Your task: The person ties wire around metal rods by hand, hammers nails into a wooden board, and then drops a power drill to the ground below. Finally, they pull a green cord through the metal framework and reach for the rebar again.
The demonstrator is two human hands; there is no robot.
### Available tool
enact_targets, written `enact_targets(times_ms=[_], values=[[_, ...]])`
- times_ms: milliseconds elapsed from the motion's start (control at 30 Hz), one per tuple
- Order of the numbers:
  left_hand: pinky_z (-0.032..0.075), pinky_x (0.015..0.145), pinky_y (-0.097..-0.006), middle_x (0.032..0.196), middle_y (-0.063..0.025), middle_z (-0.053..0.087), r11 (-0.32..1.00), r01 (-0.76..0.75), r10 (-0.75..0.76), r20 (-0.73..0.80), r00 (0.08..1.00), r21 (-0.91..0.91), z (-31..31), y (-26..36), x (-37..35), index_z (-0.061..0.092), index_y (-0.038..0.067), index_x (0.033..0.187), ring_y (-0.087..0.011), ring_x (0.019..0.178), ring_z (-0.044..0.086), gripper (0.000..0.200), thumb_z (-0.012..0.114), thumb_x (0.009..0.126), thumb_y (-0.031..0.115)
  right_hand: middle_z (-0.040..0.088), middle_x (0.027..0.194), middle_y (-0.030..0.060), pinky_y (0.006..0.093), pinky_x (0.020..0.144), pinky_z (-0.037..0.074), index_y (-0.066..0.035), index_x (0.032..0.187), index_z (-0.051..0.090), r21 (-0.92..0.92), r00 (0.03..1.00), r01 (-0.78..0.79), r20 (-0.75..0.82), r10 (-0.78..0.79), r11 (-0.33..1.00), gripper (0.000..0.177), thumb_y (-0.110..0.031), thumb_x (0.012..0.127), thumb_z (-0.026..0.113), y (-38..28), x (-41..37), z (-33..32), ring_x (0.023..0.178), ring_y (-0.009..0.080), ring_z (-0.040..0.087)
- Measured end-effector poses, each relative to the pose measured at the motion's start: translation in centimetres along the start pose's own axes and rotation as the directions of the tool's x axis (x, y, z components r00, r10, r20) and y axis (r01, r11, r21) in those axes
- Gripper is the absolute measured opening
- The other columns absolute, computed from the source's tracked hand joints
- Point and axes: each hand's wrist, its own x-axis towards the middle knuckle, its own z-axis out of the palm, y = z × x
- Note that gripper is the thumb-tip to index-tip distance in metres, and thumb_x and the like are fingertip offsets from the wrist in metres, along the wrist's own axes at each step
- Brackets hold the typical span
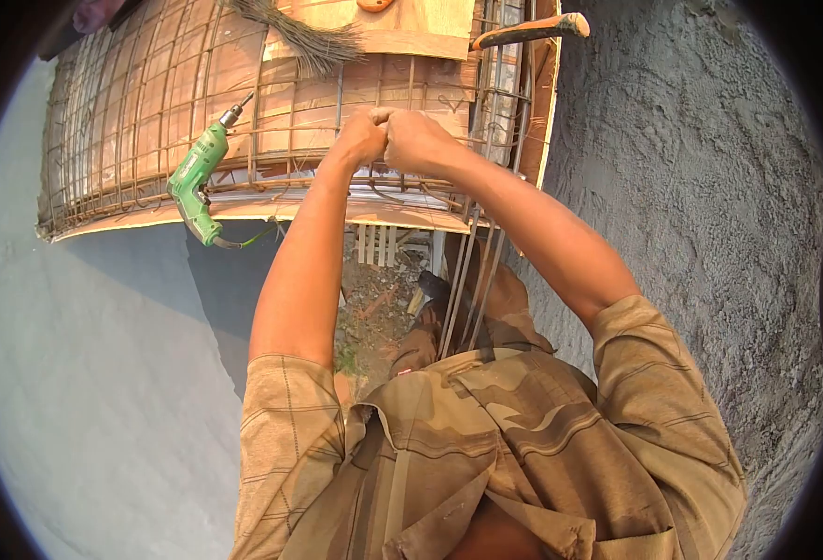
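Rust-brown rebar grid, curved; left hand, right hand closed; contents unclear.

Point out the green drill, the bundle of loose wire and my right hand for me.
Green drill [205, 152]: head view, on its green body.
Bundle of loose wire [311, 39]: head view, around its middle.
Right hand [415, 142]: head view, on the back of the hand.

The left hand and right hand are concealing anything held inside. The upper edge is cutting off the wire bundle and an orange object, obscuring their full extent.
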Motion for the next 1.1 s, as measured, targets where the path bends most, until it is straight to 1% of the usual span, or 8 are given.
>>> enact_targets(times_ms=[133, 233, 400, 533, 667, 767, 900, 1100], values=[[0.053, 0.085, -0.0367, 0.105, -0.0165, 0.073, 0.997, 0.050, -0.044, -0.087, 0.995, 0.066, -0.1, -1.0, -1.1, 0.074, 0.004, 0.111, -0.0265, 0.096, 0.070, 0.029, 0.074, 0.084, 0.016, 0.070, 0.093, 0.0284, 0.0495, 0.080, 0.056, 0.003, 0.092, 0.072, -0.221, 0.995, -0.053, 0.076, 0.071, 0.974, 0.022, -0.001, 0.081, 0.053, 0.3, -2.9, 5.3, 0.091, 0.0425, 0.070], [0.052, 0.089, -0.0438, 0.105, -0.0162, 0.072, 0.775, -0.238, 0.380, -0.131, 0.915, 0.586, 1.2, -1.3, -2.1, 0.076, 0.006, 0.105, -0.0339, 0.097, 0.068, 0.027, 0.077, 0.079, 0.013, 0.068, 0.085, 0.0292, 0.0506, 0.073, 0.056, 0.005, 0.080, 0.068, -0.203, 0.998, 0.018, -0.054, -0.030, 0.979, 0.017, -0.005, 0.081, 0.054, 0.7, -5.4, 8.3, 0.084, 0.0452, 0.069], [0.052, 0.085, -0.0441, 0.105, -0.0155, 0.065, 0.728, 0.091, 0.191, -0.328, 0.925, 0.680, 3.8, -0.1, -2.6, 0.077, 0.010, 0.095, -0.0345, 0.101, 0.063, 0.016, 0.064, 0.089, 0.018, 0.066, 0.089, 0.0262, 0.0498, 0.073, 0.054, 0.007, 0.086, 0.066, -0.168, 0.990, 0.079, -0.101, -0.097, 0.983, 0.019, -0.006, 0.084, 0.052, 1.1, -7.6, 8.1, 0.085, 0.0434, 0.067], [0.053, 0.082, -0.0455, 0.101, -0.0158, 0.069, 0.648, -0.025, 0.432, -0.340, 0.835, 0.761, 4.8, -4.2, -2.6, 0.077, 0.013, 0.101, -0.0360, 0.096, 0.066, 0.018, 0.068, 0.086, 0.018, 0.062, 0.090, 0.0219, 0.0481, 0.071, 0.053, 0.006, 0.088, 0.064, -0.161, 0.908, 0.278, -0.277, -0.313, 0.947, 0.015, -0.003, 0.087, 0.053, 1.5, -13.1, 6.1, 0.082, 0.0401, 0.064], [0.055, 0.075, -0.0425, 0.089, -0.0157, 0.074, 0.833, 0.017, 0.210, -0.343, 0.916, 0.554, 5.6, -4.4, -0.8, 0.077, 0.009, 0.101, -0.0351, 0.086, 0.070, 0.016, 0.065, 0.090, 0.013, 0.063, 0.091, 0.0190, 0.0450, 0.073, 0.053, 0.003, 0.097, 0.067, -0.059, 0.959, 0.194, -0.198, -0.201, 0.979, 0.014, -0.004, 0.086, 0.061, 2.8, -19.7, 2.9, 0.084, 0.0377, 0.065], [0.057, 0.068, -0.0361, 0.090, -0.0159, 0.073, 0.912, 0.270, -0.323, -0.138, 0.936, -0.309, 6.1, -7.5, 3.6, 0.073, -0.002, 0.102, -0.0294, 0.086, 0.070, 0.018, 0.059, 0.095, 0.008, 0.062, 0.092, 0.0184, 0.0447, 0.075, 0.053, 0.002, 0.101, 0.068, -0.024, 0.964, 0.108, -0.242, -0.110, 0.994, 0.017, -0.007, 0.087, 0.063, 5.7, -22.9, 2.2, 0.085, 0.0379, 0.065], [0.058, 0.065, -0.0260, 0.113, -0.0227, 0.064, 0.736, 0.277, -0.305, 0.062, 0.950, -0.618, 4.9, -4.0, 0.2, 0.054, -0.011, 0.125, -0.0210, 0.092, 0.068, 0.033, 0.053, 0.100, 0.011, 0.064, 0.095, 0.0203, 0.0458, 0.081, 0.052, 0.005, 0.108, 0.067, 0.040, 0.946, -0.060, -0.316, 0.069, 0.997, 0.025, -0.010, 0.089, 0.061, 8.3, -26.1, 1.3, 0.091, 0.0405, 0.064], [0.047, 0.053, -0.0194, 0.078, -0.0021, 0.054, 0.540, 0.347, -0.331, 0.186, 0.925, -0.767, 5.3, -3.0, 0.4, 0.059, 0.008, 0.103, -0.0105, 0.065, 0.055, 0.025, 0.058, 0.100, 0.033, 0.068, 0.107, 0.0237, 0.0408, 0.090, 0.051, 0.006, 0.114, 0.066, 0.366, 0.782, -0.198, -0.501, 0.372, 0.909, 0.033, -0.014, 0.088, 0.063, 9.4, -25.2, 0.0, 0.100, 0.0372, 0.067]])
